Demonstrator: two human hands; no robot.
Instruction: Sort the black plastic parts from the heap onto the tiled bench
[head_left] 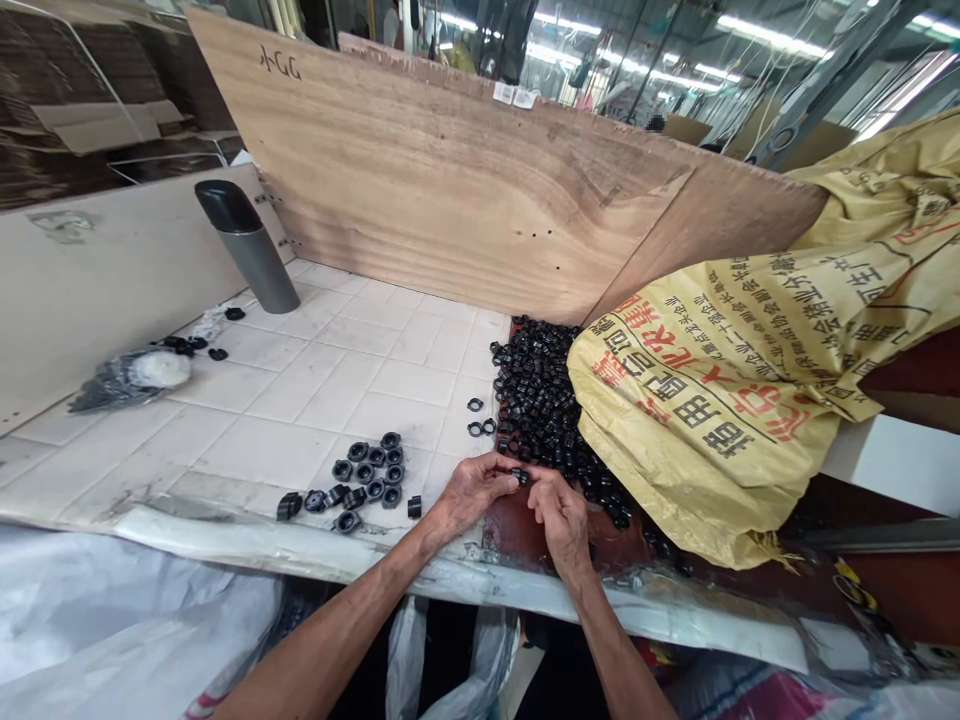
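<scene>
Between the fingertips of both hands is a small black plastic ring-shaped part point(519, 477). My left hand point(474, 492) pinches it between thumb and fingers. From the other side, my right hand point(559, 508) is closed with its index finger reaching to the part; its other fingers are curled and partly hidden. Just beyond the hands a dense pile of black plastic rings point(536, 385) spills from the mouth of a yellow woven sack point(697, 400). Left of my left hand, several thicker black plastic pieces point(375, 472) stand grouped on the white tiled tabletop point(300, 370).
A grey bottle with a black lid point(255, 260) stands at the back left. Near it lies a clear bag of dark pieces point(127, 382). Wooden boards point(435, 180) wall the back. A few loose rings point(475, 428) lie beside the pile. White plastic wraps the front edge point(247, 535).
</scene>
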